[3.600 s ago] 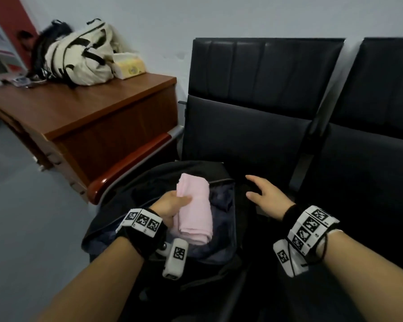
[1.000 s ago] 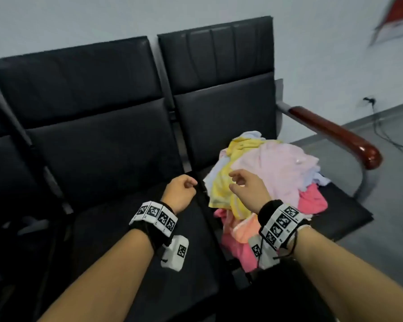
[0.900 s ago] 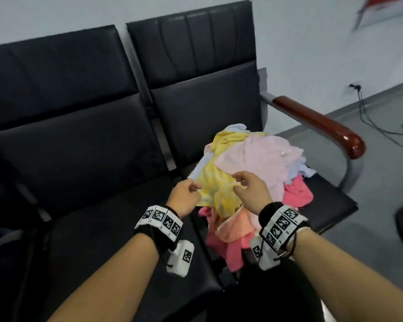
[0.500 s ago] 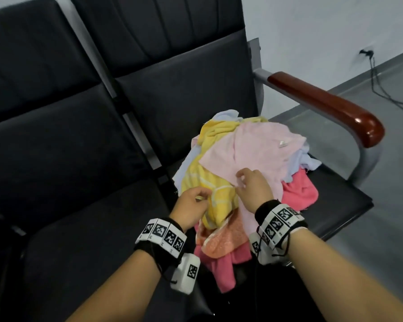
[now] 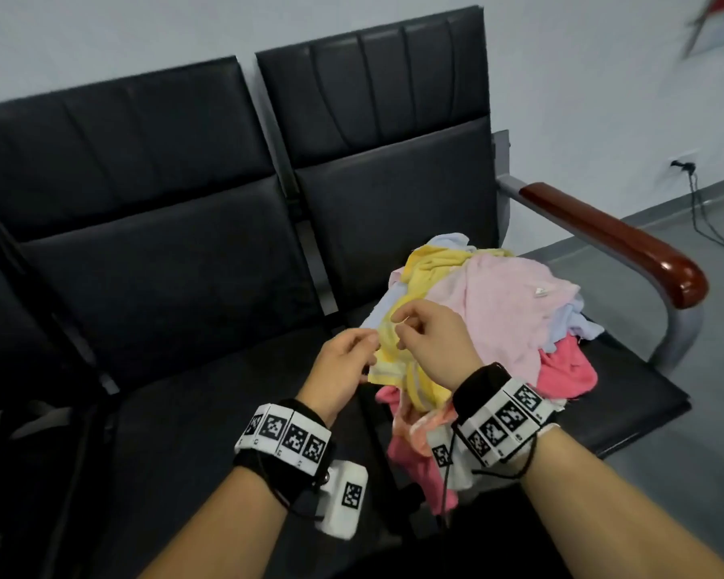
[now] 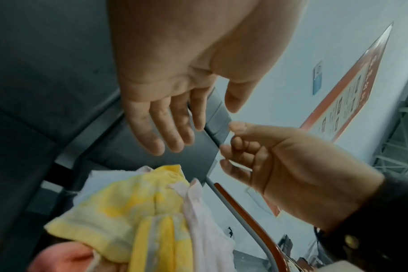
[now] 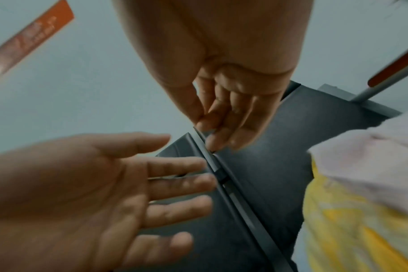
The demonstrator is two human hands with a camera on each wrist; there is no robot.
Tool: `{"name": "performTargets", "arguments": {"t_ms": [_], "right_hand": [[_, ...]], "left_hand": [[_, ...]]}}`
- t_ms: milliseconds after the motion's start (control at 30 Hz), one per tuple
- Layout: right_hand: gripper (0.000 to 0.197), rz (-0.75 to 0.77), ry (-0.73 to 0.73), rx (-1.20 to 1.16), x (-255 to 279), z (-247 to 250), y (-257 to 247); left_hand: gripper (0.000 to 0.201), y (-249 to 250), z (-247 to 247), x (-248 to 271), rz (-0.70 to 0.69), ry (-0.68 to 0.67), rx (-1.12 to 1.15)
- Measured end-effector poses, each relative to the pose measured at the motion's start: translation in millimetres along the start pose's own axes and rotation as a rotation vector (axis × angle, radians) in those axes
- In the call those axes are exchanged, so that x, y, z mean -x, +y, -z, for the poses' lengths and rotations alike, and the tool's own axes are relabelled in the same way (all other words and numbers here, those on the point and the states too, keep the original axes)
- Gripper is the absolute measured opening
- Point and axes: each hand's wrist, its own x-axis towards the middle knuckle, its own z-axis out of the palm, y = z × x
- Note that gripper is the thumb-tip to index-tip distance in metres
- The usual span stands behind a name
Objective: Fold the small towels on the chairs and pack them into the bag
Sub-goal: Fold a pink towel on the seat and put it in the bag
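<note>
A heap of small towels (image 5: pixel 515 328) lies on the right-hand black chair seat (image 5: pixel 627 394). A pale pink towel (image 5: pixel 502 298) is on top, and a yellow one (image 5: pixel 398 365) hangs at the heap's left edge. My left hand (image 5: pixel 366 340) and right hand (image 5: pixel 400 323) hover close together over that yellow edge. In the left wrist view the left hand (image 6: pixel 186 128) has straight fingers and holds nothing above the yellow towel (image 6: pixel 128 211). In the right wrist view the right hand (image 7: pixel 212 128) has loosely bent fingers and is empty too.
A red-brown wooden armrest (image 5: pixel 615 240) borders the right chair. The middle chair seat (image 5: pixel 185 411) lies to the left of the heap. A dark shape with grey straps (image 5: pixel 22 420) shows at the left edge. A cable (image 5: pixel 703 215) runs down the wall to the floor.
My left hand has left the folded pink towel in the bag. The view swung right to the heap, and both hands came together over the yellow towel's edge.
</note>
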Motion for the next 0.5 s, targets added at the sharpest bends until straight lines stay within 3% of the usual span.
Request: {"name": "performTargets", "arguments": {"t_ms": [167,367,433,500], "right_hand": [[0.028,-0.239,0.012,0.196,12.4,0.9,42.2],[0.047,-0.419,0.041,0.315,20.3,6.5,106.6],[0.037,-0.429,0.022,0.296,14.9,5.2,117.7],[0.013,-0.424,0.035,0.315,9.0,4.9,122.5]], "left_hand": [[0.014,-14.9,27.2,16.6,0.055,0.025,-0.057],[0.019,-29.9,0.9,2.3,0.081,-0.027,-0.095],[0.02,-33.2,-8.8,-5.5,0.087,-0.036,-0.107],[0.02,-35.3,-17.3,-13.0,0.096,-0.04,-0.11]]}}
